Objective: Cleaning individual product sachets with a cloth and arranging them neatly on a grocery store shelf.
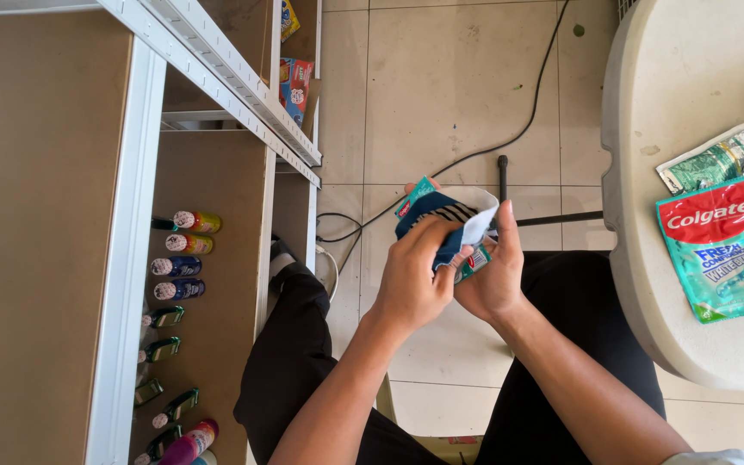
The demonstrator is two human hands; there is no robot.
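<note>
The person's forearms rose from the bottom edge, over black trousers (pixel 303 362), and met above the tiled floor (pixel 441 103). The left hand (pixel 411 280) and the right hand (pixel 494 274) closed together on a small flat packet (pixel 441 220) held between the knees, well apart from the table. The packet looked teal along its upper corner, with a dark blue panel crossed by pale stripes, a white patch toward the right and a bit of red at the edges. The left fingers curled over its near face with the thumb pressed on top; the right fingers wrapped its right edge, the thumb laid along the white patch, so both hands pinched it. Most of the packet's lower half was hidden under the fingers, and whether it was torn open could not be told. To the right, the rounded edge of a pale table (pixel 656 258) carried a teal and red sachet (pixel 721 250) and, beyond it, a greenish foil sachet (pixel 708 159); further items were cut off by the right edge. To the left, a brown shelf (pixel 217 258) held a column of small bottles (pixel 181 267), the lowest ones partly cut off. Farther off, a black cable (pixel 510 138) ran across the tiles, and coloured boxes (pixel 296 86) sat on a far shelf, too small to read.
</note>
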